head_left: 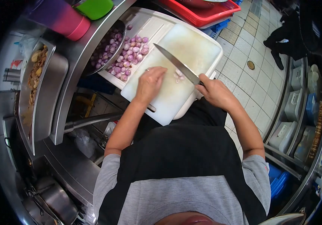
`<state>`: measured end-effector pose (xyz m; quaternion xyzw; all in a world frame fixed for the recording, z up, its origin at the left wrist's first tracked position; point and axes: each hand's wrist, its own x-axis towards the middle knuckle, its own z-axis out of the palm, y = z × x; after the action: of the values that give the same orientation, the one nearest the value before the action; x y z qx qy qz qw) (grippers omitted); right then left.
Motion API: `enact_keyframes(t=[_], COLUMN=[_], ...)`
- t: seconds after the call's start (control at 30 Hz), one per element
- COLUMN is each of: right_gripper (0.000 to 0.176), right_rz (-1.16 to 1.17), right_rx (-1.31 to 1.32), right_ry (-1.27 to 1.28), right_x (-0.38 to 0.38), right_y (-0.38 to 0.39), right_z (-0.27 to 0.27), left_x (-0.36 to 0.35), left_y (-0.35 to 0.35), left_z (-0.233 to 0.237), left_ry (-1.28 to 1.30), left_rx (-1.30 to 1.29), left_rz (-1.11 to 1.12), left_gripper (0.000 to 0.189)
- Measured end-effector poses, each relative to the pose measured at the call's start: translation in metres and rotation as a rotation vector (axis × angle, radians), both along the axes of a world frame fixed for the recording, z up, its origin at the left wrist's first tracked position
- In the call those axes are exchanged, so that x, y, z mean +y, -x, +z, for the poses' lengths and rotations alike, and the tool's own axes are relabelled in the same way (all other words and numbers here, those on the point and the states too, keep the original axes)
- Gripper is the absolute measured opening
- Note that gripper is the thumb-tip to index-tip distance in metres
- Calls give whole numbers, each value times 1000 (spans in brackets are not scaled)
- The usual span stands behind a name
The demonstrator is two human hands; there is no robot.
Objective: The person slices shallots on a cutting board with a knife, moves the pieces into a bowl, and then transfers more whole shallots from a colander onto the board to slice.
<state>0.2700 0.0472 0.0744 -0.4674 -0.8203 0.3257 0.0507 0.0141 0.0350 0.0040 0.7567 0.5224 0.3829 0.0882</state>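
Note:
My right hand (pixel 218 92) is wrapped round the handle of a kitchen knife (pixel 179 65), whose long blade points away to the upper left over the white cutting board (pixel 138 86). Beside the blade lie a few cut shallot pieces (pixel 178 75) on the board. My left hand (pixel 150 83) rests over the board left of these pieces, its fingers curled together; whatever they hold is hidden. Past the board's left edge, a heap of peeled shallots (pixel 131 54) spreads over a white tray (pixel 146 18). More shallots sit in a metal bowl (pixel 120 33).
A steel shelf (pixel 82 56) with a pink and purple container (pixel 61 18) runs along the left. A deep steel pan (pixel 57 71) holds brownish food. A red basket (pixel 202 17) stands beyond the board. At the upper right, a person in dark clothes (pixel 288 41) stands on the tiles.

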Motion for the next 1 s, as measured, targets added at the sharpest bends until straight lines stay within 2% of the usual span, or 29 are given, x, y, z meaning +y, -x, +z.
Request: enact_keyframes(t=[0.03, 0.1, 0.13, 0.2, 0.27, 0.43, 0.53, 0.6, 0.7, 0.73, 0.8, 1.0], right_gripper=[25, 25, 25, 26, 30, 29, 29, 26, 24, 24, 23, 25], right_rz=[-45, 19, 74, 107, 195, 35, -23, -46, -19, 15, 34, 23], right_rx=[3, -9, -26, -37, 18, 50, 31, 44, -81, -151, -124, -100], right_ry=[18, 16, 20, 64, 90, 75, 13, -50, -199, -181, -165, -196], right_x=[-4, -12, -16, -21, -18, 19, 43, 41, 19, 7, -17, -33], right_y=[-5, -18, -22, -25, -29, -32, -37, -33, -20, -15, -8, -9], right_z=[7, 0, -2, -6, -20, -23, -32, -32, -31, -24, -25, -11], left_x=[5, 17, 25, 39, 50, 55, 38, 21, 0, -2, -5, -8], left_y=[13, 39, 48, 60, 68, 65, 40, 15, -14, -17, -23, -30], left_z=[0, 4, 8, 14, 12, 18, 30, 31, 15, 12, 7, -2], left_ry=[8, 43, 39, 25, 61, 89, 57, 432, 501, 509, 333, 304], left_rx=[6, 35, 36, 260, 325, 401, 257, -59, -236, -236, -321, -450], left_rz=[80, 219, 221, 268, 242, 225, 216, 152, -18, -27, 57, 126], left_gripper=[18, 21, 21, 28, 29, 28, 25, 22, 22, 22, 20, 19])
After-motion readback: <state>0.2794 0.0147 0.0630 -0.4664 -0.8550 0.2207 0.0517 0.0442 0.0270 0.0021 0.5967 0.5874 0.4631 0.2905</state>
